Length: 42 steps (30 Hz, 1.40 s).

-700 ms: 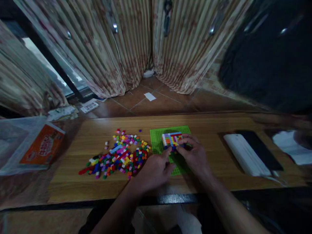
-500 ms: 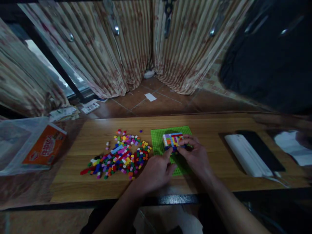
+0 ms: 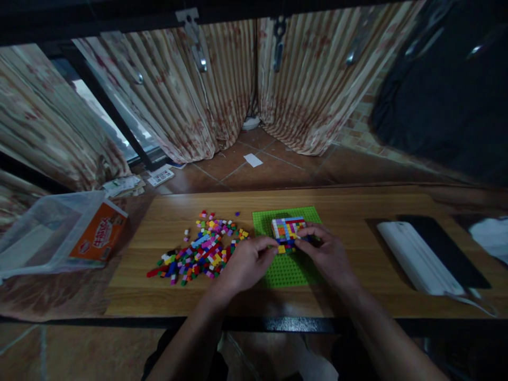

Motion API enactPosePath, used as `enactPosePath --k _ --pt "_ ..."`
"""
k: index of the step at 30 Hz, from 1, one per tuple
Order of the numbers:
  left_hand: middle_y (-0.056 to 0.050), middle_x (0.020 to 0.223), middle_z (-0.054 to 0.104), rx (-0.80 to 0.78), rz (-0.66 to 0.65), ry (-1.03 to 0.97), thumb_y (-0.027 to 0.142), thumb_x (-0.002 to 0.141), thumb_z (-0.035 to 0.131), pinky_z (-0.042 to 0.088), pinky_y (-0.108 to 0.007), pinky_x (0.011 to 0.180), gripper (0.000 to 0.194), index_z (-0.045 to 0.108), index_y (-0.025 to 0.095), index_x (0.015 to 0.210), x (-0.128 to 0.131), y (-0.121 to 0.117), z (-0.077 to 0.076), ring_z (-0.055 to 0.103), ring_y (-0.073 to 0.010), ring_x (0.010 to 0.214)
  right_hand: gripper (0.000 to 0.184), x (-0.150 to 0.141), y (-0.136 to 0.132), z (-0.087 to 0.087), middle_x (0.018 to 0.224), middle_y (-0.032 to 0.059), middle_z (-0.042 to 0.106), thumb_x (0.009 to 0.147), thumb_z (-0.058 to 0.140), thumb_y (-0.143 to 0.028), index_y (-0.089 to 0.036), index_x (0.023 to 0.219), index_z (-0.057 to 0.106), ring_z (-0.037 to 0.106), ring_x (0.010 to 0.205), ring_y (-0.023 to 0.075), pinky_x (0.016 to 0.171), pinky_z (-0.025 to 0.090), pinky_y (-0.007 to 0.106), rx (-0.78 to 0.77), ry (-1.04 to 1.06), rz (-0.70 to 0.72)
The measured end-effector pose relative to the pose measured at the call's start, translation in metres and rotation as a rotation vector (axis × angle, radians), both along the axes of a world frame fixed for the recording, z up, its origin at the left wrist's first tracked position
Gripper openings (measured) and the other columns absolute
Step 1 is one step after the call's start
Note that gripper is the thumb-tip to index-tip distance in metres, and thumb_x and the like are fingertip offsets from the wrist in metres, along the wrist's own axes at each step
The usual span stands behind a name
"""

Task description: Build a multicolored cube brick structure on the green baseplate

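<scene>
A block build (image 3: 289,227) of small multicoloured toy bricks stands on a green studded baseplate (image 3: 286,272). My left hand (image 3: 248,262) is at its front left, index finger and thumb drawn close together beside a yellow brick (image 3: 281,248). Whether a small brick sits between those fingertips is hidden. At the right end of the build, my right hand (image 3: 327,251) is closed on it, thumb at the front and fingers over the top and side. The fingers cover that end of the build.
Loose toy bricks (image 3: 198,254) lie in a wide heap left of the baseplate. A white device with a cable (image 3: 416,256) and a dark flat object (image 3: 448,251) lie at the table's right. A clear plastic box (image 3: 59,227) with an orange label stands beyond the left edge.
The view has shifted, so the table sits further right. My left hand has drawn back a little from the front of the build, baring the yellow brick. My right hand stays at the right end.
</scene>
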State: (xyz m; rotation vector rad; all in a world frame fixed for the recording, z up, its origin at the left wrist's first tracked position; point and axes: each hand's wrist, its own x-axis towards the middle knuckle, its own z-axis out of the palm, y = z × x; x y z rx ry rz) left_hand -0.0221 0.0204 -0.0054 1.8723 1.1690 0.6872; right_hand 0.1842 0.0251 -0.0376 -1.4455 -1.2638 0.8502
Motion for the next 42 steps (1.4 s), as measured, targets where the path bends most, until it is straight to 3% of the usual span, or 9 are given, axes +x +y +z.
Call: enactPosePath --k 5,8,11,16,24,29,35,42 --pt "-0.001 0.075 0.067 0.074 0.168 -0.043 0.027 0.092 0.051 0.045 -0.023 0.064 0.021 0.068 0.016 0.092 -0.041 0.021 0.002 0.060 -0.0133 0.068 0.021 0.004 0.001 0.005 0.116 0.0074 0.066 0.068 0.076 -0.042 -0.024 0.078 0.072 0.061 0.112 0.0267 0.098 0.045 0.047 -0.005 0.109 -0.203" --pt "-0.003 0.079 0.070 0.151 0.303 0.094 0.023 0.089 0.054 0.048 -0.026 0.070 0.018 0.070 0.016 0.091 -0.065 0.029 0.002 0.064 -0.0159 0.074 0.021 0.004 0.003 0.004 0.107 0.0059 0.069 0.067 0.076 -0.040 -0.023 0.077 0.072 0.062 0.108 0.0254 0.103 0.042 0.048 -0.035 0.144 -0.278" --pt "-0.005 0.089 0.073 0.203 0.340 0.248 0.016 0.085 0.055 0.050 -0.029 0.078 0.018 0.072 0.018 0.090 -0.076 0.032 0.000 0.066 -0.0184 0.084 0.021 0.002 0.002 0.001 0.102 0.0044 0.070 0.066 0.077 -0.039 -0.023 0.078 0.071 0.062 0.108 0.0242 0.104 0.042 0.047 -0.073 0.182 -0.265" --pt "-0.006 0.096 0.073 0.279 0.279 0.403 0.009 0.081 0.053 0.051 -0.034 0.090 0.027 0.074 0.020 0.094 -0.074 0.034 -0.002 0.065 -0.0210 0.096 0.023 -0.001 0.000 0.005 0.094 0.0027 0.072 0.063 0.078 -0.040 -0.023 0.077 0.072 0.065 0.097 0.0216 0.099 0.045 0.043 -0.133 0.187 -0.271" --pt "-0.007 0.098 0.071 0.274 0.239 0.536 0.008 0.080 0.052 0.050 -0.035 0.093 0.030 0.074 0.021 0.095 -0.069 0.034 0.000 0.063 -0.0224 0.100 0.021 -0.003 0.001 0.011 0.085 0.0017 0.073 0.061 0.078 -0.037 -0.022 0.075 0.072 0.067 0.086 0.0189 0.084 0.053 0.034 -0.141 0.185 -0.288" --pt "-0.008 0.102 0.070 0.322 0.148 0.540 0.009 0.083 0.052 0.048 -0.036 0.097 0.029 0.074 0.020 0.098 -0.053 0.031 -0.002 0.061 -0.0227 0.103 0.021 -0.001 0.001 0.010 0.086 0.0014 0.073 0.061 0.079 -0.038 -0.023 0.075 0.072 0.067 0.086 0.0193 0.086 0.053 0.036 -0.177 0.178 -0.285" --pt "-0.010 0.100 0.068 0.334 0.157 0.593 0.013 0.086 0.052 0.048 -0.038 0.094 0.022 0.073 0.018 0.090 -0.040 0.028 -0.004 0.061 -0.0237 0.100 0.022 -0.002 0.001 0.011 0.085 0.0016 0.073 0.060 0.079 -0.038 -0.024 0.075 0.072 0.067 0.086 0.0198 0.086 0.052 0.036 -0.167 0.182 -0.281" --pt "-0.010 0.097 0.067 0.296 0.150 0.607 0.012 0.085 0.051 0.048 -0.038 0.091 0.020 0.071 0.017 0.085 -0.042 0.028 -0.001 0.062 -0.0241 0.097 0.025 0.000 0.001 0.007 0.086 0.0023 0.074 0.063 0.078 -0.041 -0.022 0.080 0.073 0.066 0.083 0.0191 0.087 0.051 0.039 -0.148 0.158 -0.249"
